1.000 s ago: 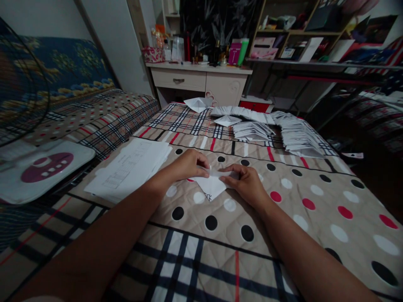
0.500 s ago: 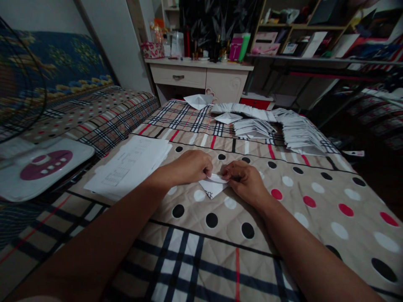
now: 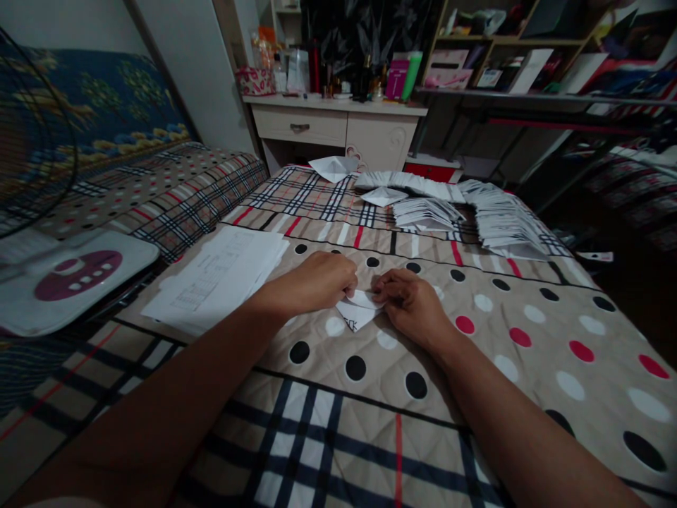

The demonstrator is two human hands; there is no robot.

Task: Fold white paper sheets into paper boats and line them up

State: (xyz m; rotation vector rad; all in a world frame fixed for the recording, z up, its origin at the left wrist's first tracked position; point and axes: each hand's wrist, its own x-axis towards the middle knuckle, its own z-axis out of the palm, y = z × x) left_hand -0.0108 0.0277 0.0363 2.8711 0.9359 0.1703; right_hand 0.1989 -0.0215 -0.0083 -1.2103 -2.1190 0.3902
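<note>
Item: folded paper (image 3: 357, 314), white, a small triangular wedge with dark print near its tip.

Place: flat on the quilted bed (image 3: 529, 353), on the dotted band, between the two hands and touching both.

Lie: the long axis is the upper folded edge, running 9 o'clock to 3 o'clock. The tip points to 6 o'clock, toward the person.

Left hand (image 3: 320, 279): at 10 o'clock of the paper. Fingers (image 3: 349, 288) curled and pressed together, nipping the left end of the upper edge.

Right hand (image 3: 412, 303): at 2 o'clock of the paper. Fingers (image 3: 381, 291) bent in, pinching the right end of the same edge. The two sets of fingertips are nearly touching over the edge's middle. Neither hand is the nearer, as both are on it.

Nearby: stack of flat sheets (image 3: 222, 271), at 9 o'clock of the left hand, apart from it. Folded pieces (image 3: 497, 226) in overlapping rows, at 1 o'clock, well apart. Fan base (image 3: 74, 279), far at 9 o'clock, at the bed's edge.
</note>
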